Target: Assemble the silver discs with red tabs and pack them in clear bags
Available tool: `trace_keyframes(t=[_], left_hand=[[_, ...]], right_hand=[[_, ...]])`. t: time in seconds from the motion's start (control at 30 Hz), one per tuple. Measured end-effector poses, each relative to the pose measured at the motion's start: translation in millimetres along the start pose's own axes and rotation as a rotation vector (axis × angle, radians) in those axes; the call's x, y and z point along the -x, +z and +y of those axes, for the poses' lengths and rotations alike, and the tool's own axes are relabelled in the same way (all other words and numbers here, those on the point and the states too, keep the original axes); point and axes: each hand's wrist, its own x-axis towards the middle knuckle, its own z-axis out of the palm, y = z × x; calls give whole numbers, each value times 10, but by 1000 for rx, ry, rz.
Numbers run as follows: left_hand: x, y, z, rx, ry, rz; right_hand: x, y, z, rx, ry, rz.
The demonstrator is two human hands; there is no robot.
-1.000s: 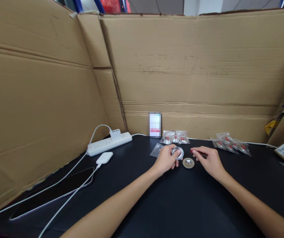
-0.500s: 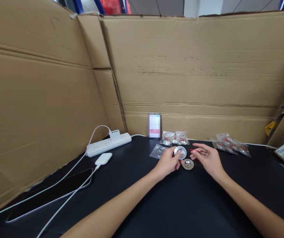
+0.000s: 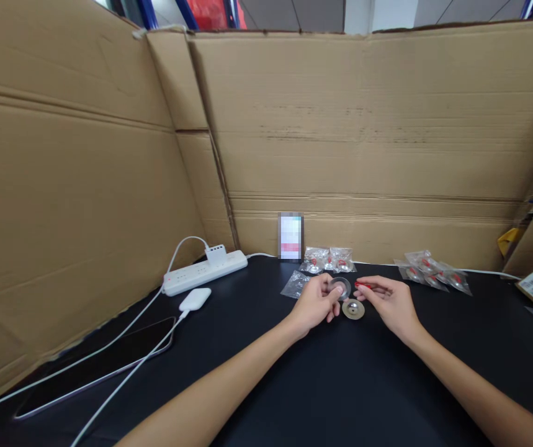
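A small metal finger cymbal, tilted, is pinched between the thumb and fingers of my left hand. Just to its right, my right hand has its thumb and fingertips closed on a thin red cord. A second finger cymbal, with a domed middle and a dark centre hole, lies on the black tabletop below and between the hands. Beyond my left hand is a crumpled clear plastic bag. Whether the cord touches the held cymbal I cannot tell.
Clear bags of cymbals with red cords lie in a left group and a right group. A phone with a blurred screen leans against the cardboard wall. Leftward are a power strip, white charger, cables and a dark tablet.
My right hand has come slightly left, its fingers drawing together on the red cord near the held cymbal. In my left hand the cymbal has tilted and looks darker.
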Motion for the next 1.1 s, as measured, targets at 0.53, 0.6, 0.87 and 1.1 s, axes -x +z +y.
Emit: trace_keyframes(t=[0.53, 0.6, 0.87, 1.1], left_hand=[[50, 90, 67, 312, -101, 42], [58, 101, 75, 323, -99, 53], [74, 122, 118, 313, -126, 57], [103, 155, 151, 320, -125, 23]], right_hand=[[15, 35, 29, -9, -28, -19], [13, 28, 38, 3, -28, -15], [41, -18, -27, 363, -207, -17], [70, -9, -48, 547, -374, -25]])
